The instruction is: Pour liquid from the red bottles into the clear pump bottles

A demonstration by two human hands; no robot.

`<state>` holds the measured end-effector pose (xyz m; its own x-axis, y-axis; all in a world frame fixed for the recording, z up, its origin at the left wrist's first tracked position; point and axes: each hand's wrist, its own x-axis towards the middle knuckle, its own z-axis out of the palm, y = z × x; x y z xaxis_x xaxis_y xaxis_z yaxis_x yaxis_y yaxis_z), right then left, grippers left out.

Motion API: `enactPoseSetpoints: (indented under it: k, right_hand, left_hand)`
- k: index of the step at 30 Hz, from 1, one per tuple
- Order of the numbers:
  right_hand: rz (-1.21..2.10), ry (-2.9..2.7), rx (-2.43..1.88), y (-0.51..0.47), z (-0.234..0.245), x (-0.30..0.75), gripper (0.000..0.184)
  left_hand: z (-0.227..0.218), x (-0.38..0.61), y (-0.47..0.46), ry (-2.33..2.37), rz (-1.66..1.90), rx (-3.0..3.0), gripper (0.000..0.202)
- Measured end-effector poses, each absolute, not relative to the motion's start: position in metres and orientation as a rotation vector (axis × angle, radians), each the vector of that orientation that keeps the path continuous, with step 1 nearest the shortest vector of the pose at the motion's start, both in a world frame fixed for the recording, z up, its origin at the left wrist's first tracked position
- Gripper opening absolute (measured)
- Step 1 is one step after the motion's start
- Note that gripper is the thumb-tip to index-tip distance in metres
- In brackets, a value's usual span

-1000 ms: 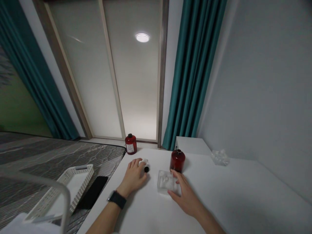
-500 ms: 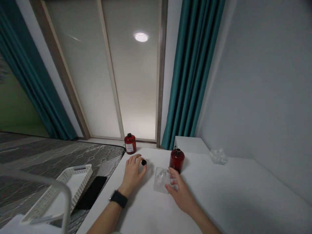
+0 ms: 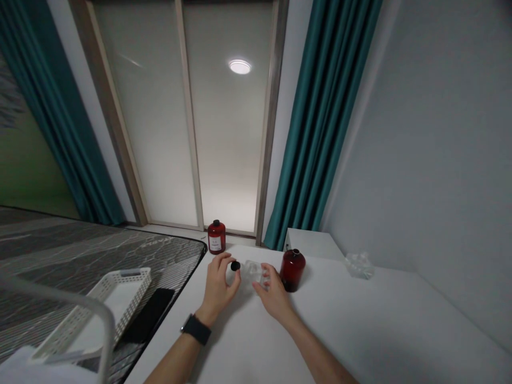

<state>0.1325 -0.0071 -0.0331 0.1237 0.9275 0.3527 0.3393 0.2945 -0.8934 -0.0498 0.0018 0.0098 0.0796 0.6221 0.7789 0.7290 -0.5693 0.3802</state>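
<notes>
My left hand rests on the white table with its fingers pinched on a small black cap. My right hand holds a clear plastic tray by its right side, lifted and tilted close to the cap. A dark red bottle stands just right of my right hand, its neck open at the top. A black watch sits on my left wrist.
A second red bottle with a black cap stands at the table's far edge by the window. Crumpled clear plastic lies at the right near the wall. A white basket and a black phone lie on the bed at left.
My right hand has lifted the clear tray from the table and moved it left toward my left hand. The left hand has raised the black cap off the table.
</notes>
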Motion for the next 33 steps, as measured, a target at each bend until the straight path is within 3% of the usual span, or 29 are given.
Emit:
enactPoseSetpoints:
  k: [10, 13, 16, 21, 33]
  right_hand:
    - [0.649, -1.496, -1.205, -0.015, -0.027, 0.136, 0.056]
    - [0.578, -1.487, -1.185, -0.034, -0.015, 0.143, 0.043]
    - [0.734, -1.435, -1.14, -0.054, -0.006, 0.153, 0.035]
    - [1.05, -1.291, -1.029, -0.08, 0.0, 0.167, 0.037]
    - [1.215, -1.131, -0.883, -0.091, 0.012, 0.172, 0.022]
  left_hand:
    - [0.003, -0.044, -0.002, -1.347, -1.44, -2.344, 0.02]
    - [0.003, -0.038, -0.007, -1.315, -1.434, -2.364, 0.022]
    - [0.005, -0.027, -0.018, -1.309, -1.443, -2.418, 0.022]
    - [0.0, -0.002, -0.042, -1.234, -1.529, -2.612, 0.022]
    - [-0.012, 0.011, -0.045, -1.266, -1.695, -2.83, 0.024]
